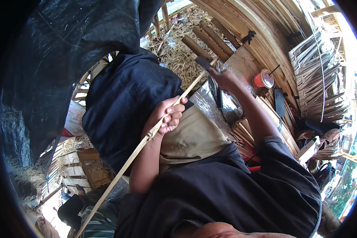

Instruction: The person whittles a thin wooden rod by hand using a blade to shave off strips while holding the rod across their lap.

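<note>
My left hand (167, 115) is wrapped round a long, pale bamboo stick (135, 152) at about its middle, over my lap. The stick slants from the lower left up to the upper right, with a knobbly node just below that hand. Near the far end, my right hand (227, 80) is closed on what looks like a knife (204, 63). Its dark, broad blade is blurred and lies against or just beside the stick; the grip is hidden in my fingers. A dark blue cloth (131, 91) covers my left leg.
Brown bamboo lengths (210, 41) lie ahead, beside heaped shavings (178, 47). Another dark-handled tool (219, 99) rests on a shiny sheet (202, 99). To the right are a red cup with a straw (263, 79), a phone (279, 102) and stacked wooden strips (261, 27). Black sheeting (67, 47) hangs at the left.
</note>
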Tool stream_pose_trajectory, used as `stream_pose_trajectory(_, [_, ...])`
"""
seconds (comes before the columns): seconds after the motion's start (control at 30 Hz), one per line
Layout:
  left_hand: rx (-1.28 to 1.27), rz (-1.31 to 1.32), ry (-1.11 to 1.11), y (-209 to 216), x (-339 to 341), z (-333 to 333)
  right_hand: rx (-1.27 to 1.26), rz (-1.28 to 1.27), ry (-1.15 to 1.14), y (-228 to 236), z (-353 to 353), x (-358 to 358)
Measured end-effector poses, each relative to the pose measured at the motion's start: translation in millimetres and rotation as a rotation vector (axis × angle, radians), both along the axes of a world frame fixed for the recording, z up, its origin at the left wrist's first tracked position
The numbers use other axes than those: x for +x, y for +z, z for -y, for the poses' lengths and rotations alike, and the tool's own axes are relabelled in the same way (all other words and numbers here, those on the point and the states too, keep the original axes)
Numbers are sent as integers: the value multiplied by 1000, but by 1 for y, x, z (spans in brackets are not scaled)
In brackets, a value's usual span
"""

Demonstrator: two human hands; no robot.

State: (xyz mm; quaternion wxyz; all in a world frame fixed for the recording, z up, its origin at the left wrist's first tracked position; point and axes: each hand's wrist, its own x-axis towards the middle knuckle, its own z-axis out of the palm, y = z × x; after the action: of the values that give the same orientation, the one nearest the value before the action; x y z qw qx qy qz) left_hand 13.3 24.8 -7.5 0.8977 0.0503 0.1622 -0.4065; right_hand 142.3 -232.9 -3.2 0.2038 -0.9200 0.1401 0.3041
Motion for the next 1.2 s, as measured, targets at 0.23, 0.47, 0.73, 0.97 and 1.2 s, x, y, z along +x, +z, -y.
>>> stream_pose_trajectory(0.23, [321, 74, -101, 8, -5, 7, -27, -112, -36, 4, 15, 3])
stream_pose_trajectory(0.47, [249, 77, -81, 3, -2, 3, 7, -155, -3, 1, 7, -2])
stream_pose_trajectory(0.73, [314, 94, -78, 9, -5, 5, -6, -121, -87, -17, 26, 1])
stream_pose_trajectory(0.97, [298, 73, -94, 9, -5, 6, -72, -94, -121, -11, 26, 9])
stream_pose_trajectory(1.2, [284, 69, -91, 6, -2, 4, -64, -188, -18, -2, 9, 10])
